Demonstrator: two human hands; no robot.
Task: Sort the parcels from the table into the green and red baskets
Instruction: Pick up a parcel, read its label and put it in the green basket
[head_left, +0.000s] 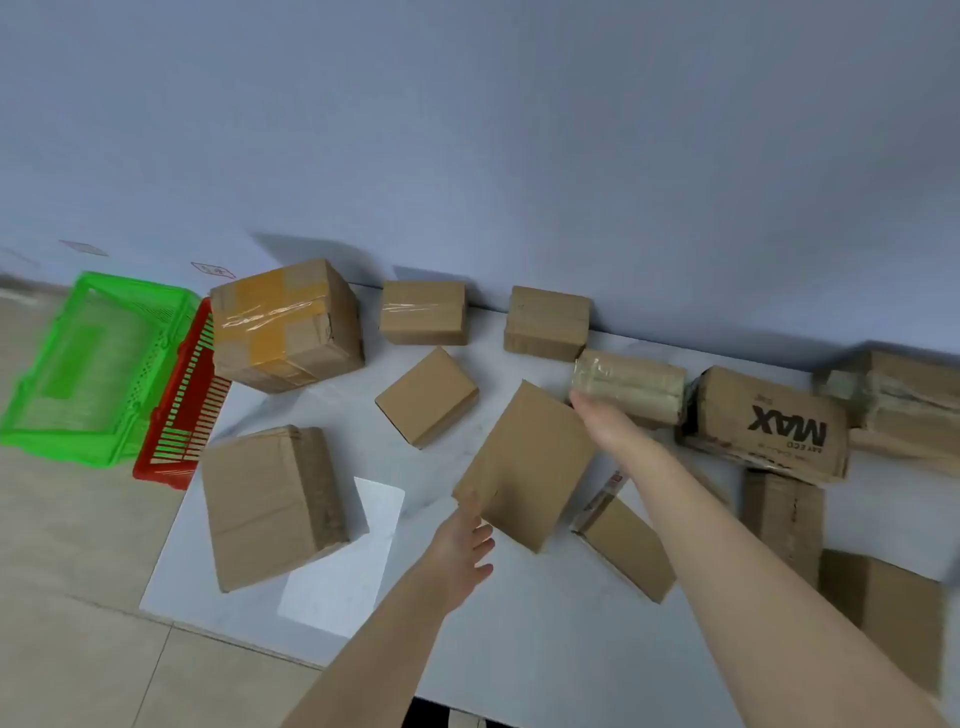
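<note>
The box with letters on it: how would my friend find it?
Look at the white table against the wall, then along its right side. There, among other brown parcels, lies the box with letters. It alone has big black letters reading MAX, upside down.

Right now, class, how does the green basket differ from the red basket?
The green basket sits farther left, unobstructed; the red basket is partly hidden behind the table and a taped parcel. The green basket looks translucent, the red basket opaque. Both are slotted plastic, on the floor.
</note>
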